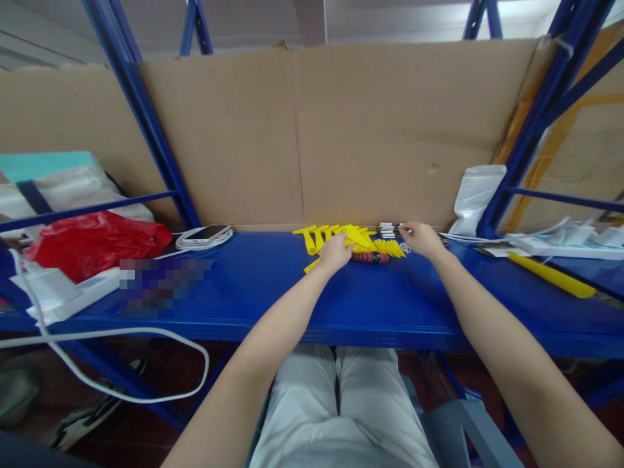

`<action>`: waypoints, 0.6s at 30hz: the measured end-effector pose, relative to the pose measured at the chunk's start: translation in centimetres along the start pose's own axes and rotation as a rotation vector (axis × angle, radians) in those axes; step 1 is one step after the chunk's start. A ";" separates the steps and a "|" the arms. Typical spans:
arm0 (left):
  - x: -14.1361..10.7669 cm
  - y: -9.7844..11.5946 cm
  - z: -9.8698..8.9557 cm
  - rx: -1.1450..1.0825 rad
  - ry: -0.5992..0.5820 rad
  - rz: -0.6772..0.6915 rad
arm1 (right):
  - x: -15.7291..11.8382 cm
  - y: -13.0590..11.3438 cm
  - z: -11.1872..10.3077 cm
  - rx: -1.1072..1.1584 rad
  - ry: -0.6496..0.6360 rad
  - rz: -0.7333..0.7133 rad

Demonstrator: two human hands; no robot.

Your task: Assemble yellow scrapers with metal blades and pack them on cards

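Several yellow plastic parts (311, 242) lie in a row at the back of the blue table (273, 286). My left hand (335, 252) is closed on a yellow part among them. Beside it lies a red and black tool handle (373, 258). A fanned stack of curved yellow pieces (390, 247) is to the right, with small silvery bits (405, 248) next to it. My right hand (420, 238) is pinched near thin pieces with white ends (389, 229); what its fingertips hold is too small to make out.
A phone (212, 233) on a coiled white cable is at the back left, near a red plastic bag (104, 244) and a power strip (92, 289). A white pouch (476, 198) leans at right, near a long yellow object (553, 275). Cardboard (351, 136) stands behind.
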State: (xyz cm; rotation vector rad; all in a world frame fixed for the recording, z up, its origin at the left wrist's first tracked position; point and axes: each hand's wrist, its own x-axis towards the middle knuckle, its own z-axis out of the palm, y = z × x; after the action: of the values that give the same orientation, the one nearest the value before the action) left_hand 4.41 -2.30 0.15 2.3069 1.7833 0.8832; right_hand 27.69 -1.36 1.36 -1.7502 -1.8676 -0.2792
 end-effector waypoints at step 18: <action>0.0 0.2 -0.1 0.086 -0.022 0.025 | 0.0 7.0 0.7 -0.254 -0.351 0.549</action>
State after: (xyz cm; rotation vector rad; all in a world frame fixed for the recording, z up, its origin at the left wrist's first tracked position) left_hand 4.54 -2.36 0.28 2.3862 1.8221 0.7969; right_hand 34.29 -0.09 -0.76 -2.5365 -1.5287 0.0086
